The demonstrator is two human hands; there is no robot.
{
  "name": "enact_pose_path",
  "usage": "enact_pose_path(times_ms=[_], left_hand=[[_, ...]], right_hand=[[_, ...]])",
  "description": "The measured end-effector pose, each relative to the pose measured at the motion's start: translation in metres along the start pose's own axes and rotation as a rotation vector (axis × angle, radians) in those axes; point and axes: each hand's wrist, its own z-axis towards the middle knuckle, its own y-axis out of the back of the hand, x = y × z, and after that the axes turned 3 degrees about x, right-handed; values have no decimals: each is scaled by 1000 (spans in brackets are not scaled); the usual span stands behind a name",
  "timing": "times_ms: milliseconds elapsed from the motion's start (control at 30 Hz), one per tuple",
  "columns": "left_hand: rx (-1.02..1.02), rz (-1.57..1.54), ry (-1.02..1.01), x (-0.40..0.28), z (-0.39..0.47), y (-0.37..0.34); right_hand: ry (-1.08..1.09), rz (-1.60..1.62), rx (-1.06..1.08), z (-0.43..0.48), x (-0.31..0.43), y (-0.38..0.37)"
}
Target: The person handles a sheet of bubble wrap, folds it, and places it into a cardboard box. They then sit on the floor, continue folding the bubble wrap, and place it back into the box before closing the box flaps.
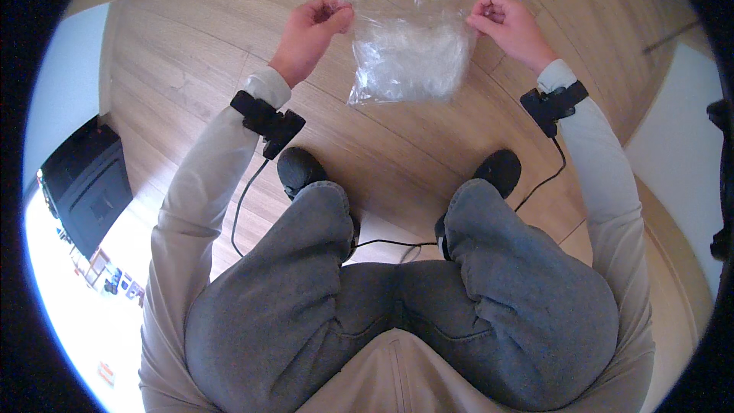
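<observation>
A clear plastic bag [410,60] hangs spread between my two hands over the wooden floor. Its lower part looks whitish and crinkled, and whether something lies inside I cannot tell. My left hand [318,26] pinches the bag's upper left side between thumb and fingers. On the opposite side, my right hand [507,26] grips the upper right edge the same way. The see-through top of the bag rises a little above both hands. Each wrist carries a black strapped device with a cable.
Wood-plank floor [189,63] spreads all around. A black case-like object [94,189] stands at the left, and a white panel [676,103] rises at the right. My dark shoes [301,171] are below the bag. Black cables [395,242] run by my legs.
</observation>
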Motion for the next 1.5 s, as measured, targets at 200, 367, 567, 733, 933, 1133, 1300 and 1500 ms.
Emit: enact_pose_path(times_ms=[200,367,567,733,933,1133,1300,1500], left_hand=[[-3,-411,115,-1,0,-21],[153,-242,154,-10,-12,-43],[176,-134,217,-8,0,-55],[171,-289,267,-5,5,-59],[121,-265,321,9,7,-59],[-65,-208,121,33,8,-52],[-63,-25,120,29,8,-52],[189,-406,359,10,7,-43]], right_hand=[[-31,216,-311,-6,17,-19],[-218,386,-257,-12,14,-24],[-247,661,0,-10,16,-52],[-304,625,-28,-2,2,-60],[-324,504,-69,-2,-6,-66],[-380,609,-153,-5,-12,-71],[-306,606,-164,-5,-20,-72],[-264,637,-214,-7,-4,-71]])
